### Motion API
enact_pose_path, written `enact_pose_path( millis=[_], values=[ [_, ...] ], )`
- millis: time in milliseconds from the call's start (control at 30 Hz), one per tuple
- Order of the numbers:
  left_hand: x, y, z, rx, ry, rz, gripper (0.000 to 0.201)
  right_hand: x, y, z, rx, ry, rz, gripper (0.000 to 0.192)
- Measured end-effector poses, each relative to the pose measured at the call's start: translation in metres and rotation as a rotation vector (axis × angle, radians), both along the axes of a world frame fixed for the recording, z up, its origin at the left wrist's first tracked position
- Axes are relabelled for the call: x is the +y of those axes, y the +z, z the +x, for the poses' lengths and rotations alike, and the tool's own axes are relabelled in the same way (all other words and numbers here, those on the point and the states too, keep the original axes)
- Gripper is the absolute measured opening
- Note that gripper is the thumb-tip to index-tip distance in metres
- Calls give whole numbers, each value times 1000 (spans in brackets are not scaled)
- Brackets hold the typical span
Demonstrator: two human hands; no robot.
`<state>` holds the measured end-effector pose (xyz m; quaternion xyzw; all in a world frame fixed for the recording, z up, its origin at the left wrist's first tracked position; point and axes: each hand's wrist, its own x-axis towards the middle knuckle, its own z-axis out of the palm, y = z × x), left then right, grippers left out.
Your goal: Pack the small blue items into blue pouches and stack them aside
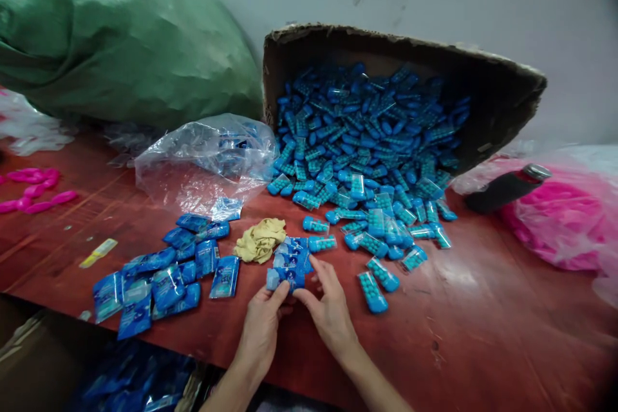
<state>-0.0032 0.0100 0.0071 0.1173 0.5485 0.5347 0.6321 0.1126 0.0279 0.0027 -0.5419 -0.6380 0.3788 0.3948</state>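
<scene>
Head view: the left hand (261, 328) and the right hand (328, 309) meet at the near edge of a red table (483, 315), both closed on a small stack of blue packets (288, 264). The left thumb presses on the stack's near left corner; the right thumb and fingers (322, 273) pinch its near right edge, so the stack lies just beyond the fingertips. A crumpled tan cloth (261, 239) touches the stack on the left. Further left lies a heap of flat blue sachets (164, 277). Behind, a tipped cardboard box (483, 87) spills blue capsules (362, 141) onto the table, beside a clear plastic bag (203, 161) and a green sack (116, 45).
</scene>
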Motion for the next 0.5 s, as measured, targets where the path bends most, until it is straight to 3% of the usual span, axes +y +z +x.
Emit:
enact_pose_path(
  millis=[33, 133, 167, 267, 500],
  values=[
    [0, -2, 0, 7, -1, -6, 22, 1, -3, 1, 106, 8, -106, 40],
    [-1, -10, 1, 115, 6, -18, 24, 6, -10, 1, 316, 80, -324, 11],
    [-1, -13, 2, 166, 18, -14, 25, 6, -12, 0, 345, 78, -347, 15],
    [0, -17, 7, 223, 50, -2, 25, 2, -17, -6, 369, -7, -348, 20],
    [6, -11, 22, 15, 54, -11, 25, -9, -18, -17, 408, -109, -342, 22]
  ],
)
